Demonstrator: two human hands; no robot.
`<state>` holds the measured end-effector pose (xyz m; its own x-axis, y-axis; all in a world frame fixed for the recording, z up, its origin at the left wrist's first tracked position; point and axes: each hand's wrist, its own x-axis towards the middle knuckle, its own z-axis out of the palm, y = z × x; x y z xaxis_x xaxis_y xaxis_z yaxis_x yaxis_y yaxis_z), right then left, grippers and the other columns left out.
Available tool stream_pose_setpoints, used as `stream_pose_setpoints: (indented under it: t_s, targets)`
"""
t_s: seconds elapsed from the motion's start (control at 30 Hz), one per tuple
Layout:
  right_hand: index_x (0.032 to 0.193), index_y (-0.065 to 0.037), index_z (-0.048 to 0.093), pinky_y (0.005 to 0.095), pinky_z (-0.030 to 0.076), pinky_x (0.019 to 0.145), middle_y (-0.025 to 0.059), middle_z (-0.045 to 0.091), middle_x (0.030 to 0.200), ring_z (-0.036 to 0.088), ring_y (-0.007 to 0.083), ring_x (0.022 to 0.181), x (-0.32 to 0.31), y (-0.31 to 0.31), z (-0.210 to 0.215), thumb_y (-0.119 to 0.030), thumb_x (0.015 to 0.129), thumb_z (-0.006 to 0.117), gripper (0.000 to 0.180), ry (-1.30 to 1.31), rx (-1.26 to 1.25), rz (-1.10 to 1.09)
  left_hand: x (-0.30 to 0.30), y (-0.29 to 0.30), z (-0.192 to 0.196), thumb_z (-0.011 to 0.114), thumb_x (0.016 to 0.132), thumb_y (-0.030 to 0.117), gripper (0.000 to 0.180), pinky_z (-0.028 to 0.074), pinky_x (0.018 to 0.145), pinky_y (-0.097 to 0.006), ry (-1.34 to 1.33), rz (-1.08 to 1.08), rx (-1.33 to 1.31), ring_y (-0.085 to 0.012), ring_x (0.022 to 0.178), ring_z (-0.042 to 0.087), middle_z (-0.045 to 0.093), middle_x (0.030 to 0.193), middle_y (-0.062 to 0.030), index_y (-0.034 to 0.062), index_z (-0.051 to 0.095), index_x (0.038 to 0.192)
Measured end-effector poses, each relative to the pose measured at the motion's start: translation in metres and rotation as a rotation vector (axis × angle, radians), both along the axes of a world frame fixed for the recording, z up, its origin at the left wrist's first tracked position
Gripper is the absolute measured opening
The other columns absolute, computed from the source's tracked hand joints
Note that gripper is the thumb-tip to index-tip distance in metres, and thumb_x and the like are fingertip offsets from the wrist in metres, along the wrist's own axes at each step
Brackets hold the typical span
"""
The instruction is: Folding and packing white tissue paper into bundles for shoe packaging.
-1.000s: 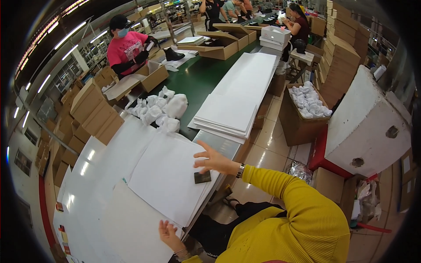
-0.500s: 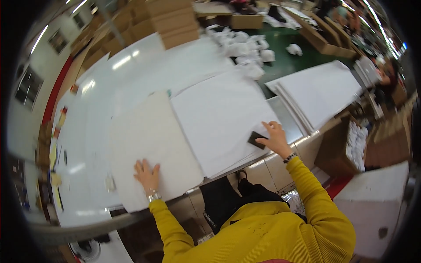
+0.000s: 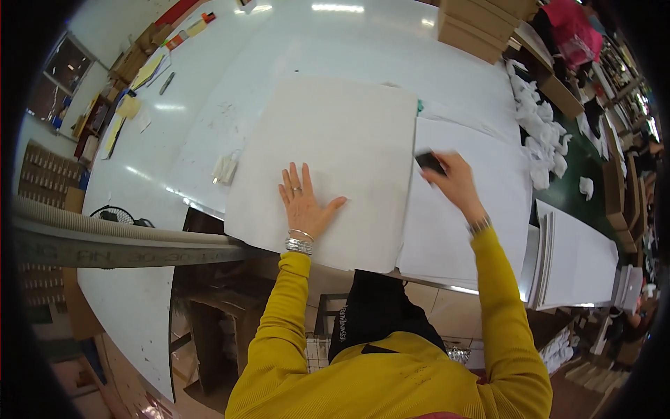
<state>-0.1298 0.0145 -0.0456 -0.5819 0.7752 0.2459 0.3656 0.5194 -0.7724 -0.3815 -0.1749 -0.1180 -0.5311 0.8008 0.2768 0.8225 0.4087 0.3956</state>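
Note:
A large cream sheet (image 3: 342, 140) lies flat on the white table in front of me. My left hand (image 3: 306, 209) rests on it with fingers spread, holding nothing. White paper (image 3: 467, 202) is stacked just to its right. Over that paper, near the cream sheet's right edge, my right hand (image 3: 455, 183) grips a small dark rectangular block (image 3: 430, 163) between thumb and fingers. Whether the block touches the paper, I cannot tell.
Another white stack (image 3: 576, 258) lies at the right. Crumpled white bundles (image 3: 541, 133) cover the green surface beyond. Cardboard boxes (image 3: 481, 24) stand at the back. A ribbed hose (image 3: 118, 227) crosses at the left. Small white pieces (image 3: 225, 169) lie left of the cream sheet.
The view has swung left. My right hand, still holding the dark block, has moved from the white paper's near right corner to beside the cream sheet. My left hand sits farther in on that sheet.

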Motion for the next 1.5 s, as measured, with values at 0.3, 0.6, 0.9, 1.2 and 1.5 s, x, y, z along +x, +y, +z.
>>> stream_pose_setpoints:
  t_s: [0.3, 0.6, 0.9, 1.2, 1.5]
  targets:
    - [0.084, 0.000, 0.066, 0.0371, 0.048, 0.074, 0.0174, 0.063, 0.091, 0.058, 0.0303, 0.088, -0.187, -0.047, -0.058, -0.022, 0.066, 0.066, 0.029, -0.275, -0.033, 1.042, -0.001, -0.004, -0.009, 0.074, 0.063, 0.024, 0.097, 0.009, 0.109, -0.054, -0.007, 0.036, 0.338, -0.0383, 0.136, 0.017, 0.021, 0.145, -0.0226, -0.0002, 0.020, 0.141]
    - [0.082, 0.000, 0.068, 0.0395, 0.047, 0.077, 0.0202, 0.063, 0.094, 0.056, 0.0326, 0.096, -0.186, 0.031, -0.064, -0.021, 0.071, 0.064, 0.024, -0.518, 0.299, -0.024, 0.005, 0.002, 0.009, 0.070, 0.060, 0.014, 0.087, 0.020, 0.105, -0.049, -0.141, -0.015, 0.087, -0.0292, 0.110, 0.044, 0.051, 0.112, -0.0130, 0.0022, 0.031, 0.137]
    - [0.103, -0.002, 0.066, 0.0296, 0.049, 0.074, 0.0119, 0.058, 0.094, 0.059, 0.0205, 0.083, -0.095, -0.060, -0.010, -0.018, 0.067, 0.076, 0.040, 0.000, -0.158, 0.357, -0.013, -0.010, -0.031, 0.065, 0.071, 0.011, 0.017, 0.045, 0.069, -0.042, -0.226, 0.053, 0.623, -0.0351, 0.073, 0.056, 0.059, 0.076, -0.0140, -0.0007, 0.059, 0.081]
    - [0.116, -0.001, 0.057, 0.0278, 0.047, 0.081, 0.0081, 0.057, 0.112, 0.053, 0.0116, 0.099, 0.010, -0.088, -0.014, -0.012, 0.081, 0.063, 0.037, 0.389, -0.311, -0.043, 0.051, -0.012, 0.042, 0.063, 0.082, 0.017, 0.023, 0.046, 0.083, -0.033, -0.055, -0.602, 0.244, -0.0259, 0.093, 0.061, 0.066, 0.099, -0.0097, 0.0054, 0.065, 0.101]
    - [0.126, -0.002, 0.047, 0.0316, 0.039, 0.093, 0.0105, 0.050, 0.120, 0.048, 0.0180, 0.108, 0.119, -0.116, 0.004, -0.023, 0.084, 0.061, 0.049, 0.112, -0.558, 0.083, 0.142, 0.008, 0.031, 0.075, 0.069, 0.019, 0.051, 0.041, 0.090, -0.037, -0.651, -0.758, 0.028, -0.0289, 0.103, 0.053, 0.054, 0.110, -0.0151, 0.0019, 0.049, 0.110]
